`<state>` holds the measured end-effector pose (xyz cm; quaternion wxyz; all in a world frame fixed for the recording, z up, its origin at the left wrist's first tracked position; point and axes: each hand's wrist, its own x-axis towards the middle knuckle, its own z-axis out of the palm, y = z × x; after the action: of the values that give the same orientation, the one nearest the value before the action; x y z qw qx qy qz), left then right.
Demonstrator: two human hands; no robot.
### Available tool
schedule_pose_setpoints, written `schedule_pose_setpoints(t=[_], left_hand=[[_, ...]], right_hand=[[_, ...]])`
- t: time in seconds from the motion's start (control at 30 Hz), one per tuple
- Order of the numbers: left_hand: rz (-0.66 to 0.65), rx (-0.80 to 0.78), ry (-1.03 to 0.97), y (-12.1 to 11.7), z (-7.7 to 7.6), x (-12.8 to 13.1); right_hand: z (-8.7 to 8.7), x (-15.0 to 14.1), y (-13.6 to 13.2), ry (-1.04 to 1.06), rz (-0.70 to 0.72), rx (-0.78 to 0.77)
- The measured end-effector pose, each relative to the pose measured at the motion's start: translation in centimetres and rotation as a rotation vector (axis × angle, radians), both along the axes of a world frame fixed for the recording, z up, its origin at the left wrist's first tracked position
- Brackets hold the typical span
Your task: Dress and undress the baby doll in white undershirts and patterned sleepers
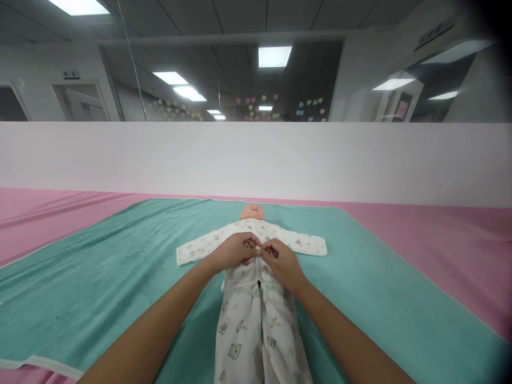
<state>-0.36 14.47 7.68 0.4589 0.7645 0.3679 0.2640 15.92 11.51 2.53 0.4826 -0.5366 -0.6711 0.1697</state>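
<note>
A baby doll (252, 212) lies on its back, its head away from me. It wears a white printed baby shirt (212, 241) with the sleeves spread to both sides, and white patterned pants (240, 330) stretch toward me. My left hand (239, 249) and my right hand (279, 260) meet at the middle of the shirt front. Both pinch the shirt's front edges between thumb and fingers, the fingertips nearly touching. Whether a button or snap lies between them is hidden. Below the hands the shirt's lower edges part slightly.
A teal blanket (120, 277) with a pale border lies under the doll, over a pink sheet (440, 245). Behind it runs a low white wall (256, 160). Above that, a glass or mirror panel (224, 80) shows ceiling lights and heart-shaped stickers.
</note>
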Motion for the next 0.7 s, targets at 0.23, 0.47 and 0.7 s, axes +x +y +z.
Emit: schedule_pose_setpoints(t=[0.23,0.47,0.7], left_hand=[[0.094,0.104,0.132,-0.49,0.47,0.07],[0.135,0.183,0.125,-0.23,0.04,0.12],[0.078,0.019,0.057,-0.14,0.35,-0.36]], right_hand=[[-0.12,-0.13,-0.11,0.039,-0.015,-0.012],[-0.05,-0.17,-0.24,0.06,-0.016,-0.019],[-0.5,-0.12,-0.15,0.106,-0.041,0.014]])
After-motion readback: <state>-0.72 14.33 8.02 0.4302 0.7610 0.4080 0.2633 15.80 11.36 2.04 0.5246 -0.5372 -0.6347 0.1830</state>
